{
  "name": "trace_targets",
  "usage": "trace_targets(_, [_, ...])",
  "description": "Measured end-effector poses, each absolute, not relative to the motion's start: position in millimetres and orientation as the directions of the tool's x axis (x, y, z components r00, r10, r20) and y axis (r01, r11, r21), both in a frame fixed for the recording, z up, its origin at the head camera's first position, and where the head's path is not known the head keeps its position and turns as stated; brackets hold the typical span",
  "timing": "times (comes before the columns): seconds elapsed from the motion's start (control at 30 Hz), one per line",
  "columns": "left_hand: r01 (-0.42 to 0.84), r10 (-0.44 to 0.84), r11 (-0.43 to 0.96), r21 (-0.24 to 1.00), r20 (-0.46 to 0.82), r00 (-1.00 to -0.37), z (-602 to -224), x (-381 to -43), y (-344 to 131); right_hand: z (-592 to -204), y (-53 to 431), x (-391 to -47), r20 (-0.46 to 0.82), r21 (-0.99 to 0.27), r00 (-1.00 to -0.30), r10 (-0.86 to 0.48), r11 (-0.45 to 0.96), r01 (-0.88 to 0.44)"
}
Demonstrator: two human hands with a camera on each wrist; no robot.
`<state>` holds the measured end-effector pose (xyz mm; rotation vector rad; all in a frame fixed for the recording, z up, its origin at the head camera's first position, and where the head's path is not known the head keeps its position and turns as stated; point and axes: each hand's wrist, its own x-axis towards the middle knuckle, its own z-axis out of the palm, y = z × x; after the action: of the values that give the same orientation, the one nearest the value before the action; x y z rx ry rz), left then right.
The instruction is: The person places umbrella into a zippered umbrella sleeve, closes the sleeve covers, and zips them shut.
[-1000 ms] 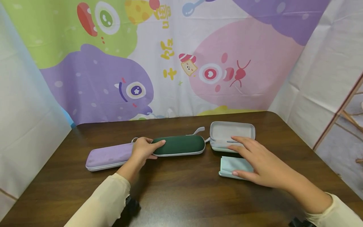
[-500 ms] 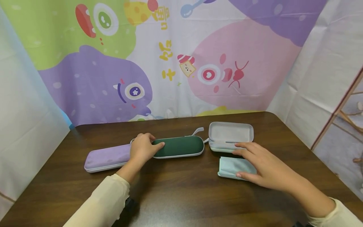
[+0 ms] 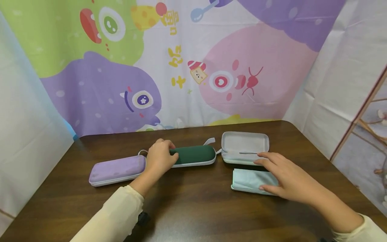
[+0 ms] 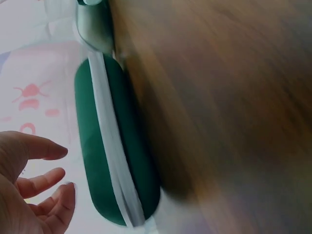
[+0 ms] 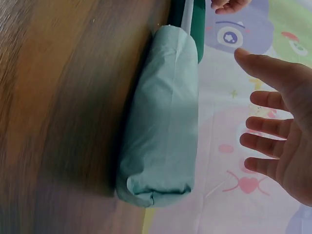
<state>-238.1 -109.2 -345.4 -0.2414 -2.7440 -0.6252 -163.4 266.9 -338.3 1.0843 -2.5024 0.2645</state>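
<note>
In the head view a dark green zip case [image 3: 196, 155] lies closed on the table, a pale strap at its far right. My left hand [image 3: 159, 157] hovers over its left end, hiding part of it. The left wrist view shows a gap between those loosely bent fingers and the green case [image 4: 90, 141]. A light teal folded cloth bundle [image 3: 249, 180] lies at the right, in front of an open case with grey lining [image 3: 245, 143]. Above the bundle is my right hand [image 3: 288, 178], fingers spread; the right wrist view shows them apart from the bundle [image 5: 165, 122].
A lilac zip case [image 3: 118, 170] with a thin loop lies left of the green one. All stand on a dark brown wooden table [image 3: 193, 208]. Behind hangs a printed cartoon cloth [image 3: 181, 107], with white cloth [image 3: 335, 101] at the right side.
My left hand has moved slightly right and lifted from the green case's left end, uncovering more of the lilac case. My right hand has shifted a little to the right.
</note>
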Motion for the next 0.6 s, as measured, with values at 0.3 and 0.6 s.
trace_targets(0.3, [0.37, 0.167, 0.769, 0.521, 0.395, -0.903, -346.3, -238.7, -78.9, -344.0, 278.0, -159.5, 0.405, -0.053, -0.663, -0.63, 0.708, -0.704])
trace_targets(0.6, [0.434, 0.204, 0.639, 0.636, 0.404, -0.892, -343.5, -243.3, -50.9, -348.1, 284.4, -161.3, 0.447, -0.025, -0.637, -0.628, 0.703, -0.71])
